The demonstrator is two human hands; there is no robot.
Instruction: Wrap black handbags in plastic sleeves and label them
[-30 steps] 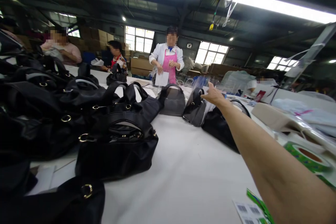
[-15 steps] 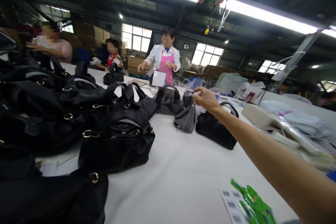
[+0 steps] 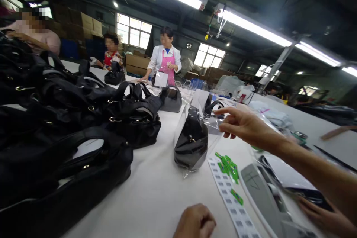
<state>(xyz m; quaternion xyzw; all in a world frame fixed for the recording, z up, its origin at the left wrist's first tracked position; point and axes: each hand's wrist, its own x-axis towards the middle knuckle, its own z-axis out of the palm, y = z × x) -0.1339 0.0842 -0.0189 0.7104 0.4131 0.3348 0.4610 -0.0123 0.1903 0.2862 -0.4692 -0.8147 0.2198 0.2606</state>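
- Fingers of the right hand (image 3: 244, 124) are pinched together on the edge of a clear plastic bag (image 3: 206, 124) that wraps a small black handbag (image 3: 192, 141); the arm is stretched across from the right edge of the view.
- The bagged handbag is stood upright on the white table (image 3: 156, 189), roughly at its middle, with the plastic rising above it to a white flap.
- The left hand (image 3: 195, 223) is curled into a loose fist at the bottom edge and is rested on the table; nothing is seen held in it.
- A white strip of barcode stickers (image 3: 231, 200) is laid just right of the bagged handbag, with a bunch of small green tags (image 3: 229, 163) on top of it.
- A grey flat tool (image 3: 260, 193) is laid beside the strip, to its right.
- A pile of unwrapped black handbags (image 3: 69, 119) is spread over the left half of the table.
- A grey handbag (image 3: 170, 100) is stood farther back.
- At the far end, a person in a white coat and pink apron (image 3: 165, 63) is seen holding a clear bag; other people are seated at the far left.
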